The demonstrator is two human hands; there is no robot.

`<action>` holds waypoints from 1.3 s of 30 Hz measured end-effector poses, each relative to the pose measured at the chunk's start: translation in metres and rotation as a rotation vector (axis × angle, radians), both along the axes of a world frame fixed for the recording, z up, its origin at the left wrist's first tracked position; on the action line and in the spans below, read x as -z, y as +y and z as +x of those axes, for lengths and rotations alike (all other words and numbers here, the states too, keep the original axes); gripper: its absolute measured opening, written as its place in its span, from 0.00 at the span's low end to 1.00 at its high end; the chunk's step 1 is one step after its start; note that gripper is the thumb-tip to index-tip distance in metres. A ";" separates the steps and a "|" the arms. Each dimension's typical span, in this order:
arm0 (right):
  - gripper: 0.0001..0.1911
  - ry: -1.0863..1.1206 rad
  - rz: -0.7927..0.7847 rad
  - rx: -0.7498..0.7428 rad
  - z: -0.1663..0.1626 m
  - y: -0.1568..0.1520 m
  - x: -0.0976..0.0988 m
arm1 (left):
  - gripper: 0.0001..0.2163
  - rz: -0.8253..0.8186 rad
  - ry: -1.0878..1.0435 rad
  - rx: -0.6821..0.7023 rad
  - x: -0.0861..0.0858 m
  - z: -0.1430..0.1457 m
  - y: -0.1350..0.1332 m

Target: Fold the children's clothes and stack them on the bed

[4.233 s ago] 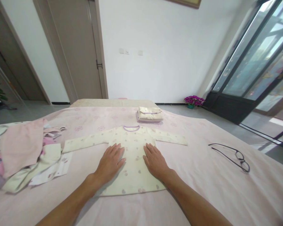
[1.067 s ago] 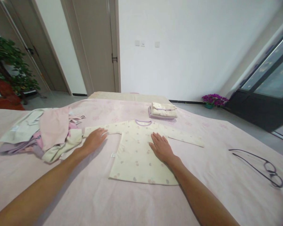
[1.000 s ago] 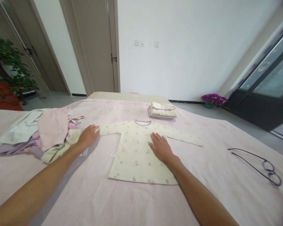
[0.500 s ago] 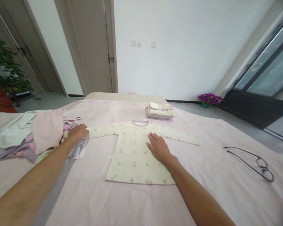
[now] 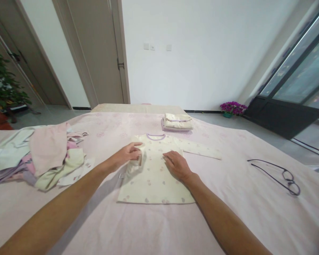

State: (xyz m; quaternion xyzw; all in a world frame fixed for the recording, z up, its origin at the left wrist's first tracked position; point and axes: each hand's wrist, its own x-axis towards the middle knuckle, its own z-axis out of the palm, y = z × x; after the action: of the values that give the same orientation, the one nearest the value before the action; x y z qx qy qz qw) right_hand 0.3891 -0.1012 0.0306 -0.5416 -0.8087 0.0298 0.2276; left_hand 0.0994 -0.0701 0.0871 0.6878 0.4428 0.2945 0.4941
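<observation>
A cream long-sleeved child's shirt (image 5: 155, 177) with small printed spots and a purple-trimmed neck lies flat before me. Its left-side sleeve is folded inward over the body, and my left hand (image 5: 130, 153) has the sleeve's end between thumb and fingers. My right hand (image 5: 177, 164) rests palm down on the shirt's chest, fingers together and slightly bent, holding nothing. The other sleeve (image 5: 202, 149) stretches out to the right. A small white label (image 5: 121, 175) sticks out at the shirt's left side seam.
On the left lies a loose heap of clothes (image 5: 49, 150) with a printed white piece (image 5: 78, 172) beside it. Beyond the shirt sits a folded stack of clothes (image 5: 177, 122). Eyeglasses (image 5: 287, 180) rest at the right on the pink cloth (image 5: 236, 212).
My left hand has brought the sleeve from far left inward over the shirt's body. My right hand stays on the chest, its fingers now more bent. The view has shifted slightly.
</observation>
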 end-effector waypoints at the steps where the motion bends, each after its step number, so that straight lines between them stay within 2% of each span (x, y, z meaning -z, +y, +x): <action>1: 0.17 0.006 0.000 -0.012 0.000 -0.001 -0.002 | 0.31 -0.026 0.016 0.053 0.002 0.005 -0.006; 3: 0.16 -0.005 -0.001 -0.032 -0.001 -0.004 -0.005 | 0.27 0.013 0.139 0.065 0.006 0.004 -0.015; 7: 0.16 -0.052 -0.022 -0.032 -0.005 -0.005 -0.010 | 0.15 0.230 0.563 -0.053 0.004 -0.028 -0.034; 10: 0.17 -0.093 -0.065 0.033 -0.014 0.000 -0.016 | 0.17 0.204 0.767 -0.042 0.003 -0.047 -0.055; 13: 0.20 -0.150 -0.122 0.139 -0.031 0.008 -0.025 | 0.18 0.155 0.850 -0.015 0.008 -0.048 -0.076; 16: 0.18 -0.206 -0.198 0.180 -0.052 0.017 -0.034 | 0.15 0.155 0.875 -0.057 0.013 -0.040 -0.090; 20: 0.08 -0.119 -0.341 0.196 -0.069 0.028 -0.034 | 0.09 0.163 0.886 -0.083 0.016 -0.034 -0.100; 23: 0.05 0.247 -0.382 0.213 -0.069 0.038 -0.028 | 0.06 0.196 0.866 -0.062 0.017 -0.036 -0.105; 26: 0.10 0.687 -0.383 0.224 -0.062 0.049 -0.026 | 0.06 0.203 0.817 -0.068 0.018 -0.037 -0.107; 28: 0.14 0.914 -0.350 0.226 -0.056 0.056 -0.031 | 0.06 0.178 0.765 -0.092 0.017 -0.034 -0.106; 31: 0.19 1.130 -0.242 0.234 -0.044 0.068 -0.047 | 0.05 0.151 0.674 -0.108 0.013 -0.023 -0.103; 36: 0.19 1.089 -0.038 0.281 -0.021 0.085 -0.075 | 0.05 0.212 0.580 -0.092 0.003 0.008 -0.097; 39: 0.18 1.066 0.039 0.243 -0.012 0.090 -0.087 | 0.05 0.248 0.550 -0.041 0.002 0.029 -0.094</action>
State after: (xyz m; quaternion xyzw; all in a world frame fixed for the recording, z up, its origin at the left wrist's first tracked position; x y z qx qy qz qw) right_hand 0.3776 -0.0114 0.1178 -0.5366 -0.5133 0.2588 0.6178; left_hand 0.1286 -0.1636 0.0846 0.7878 0.5344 0.1589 0.2619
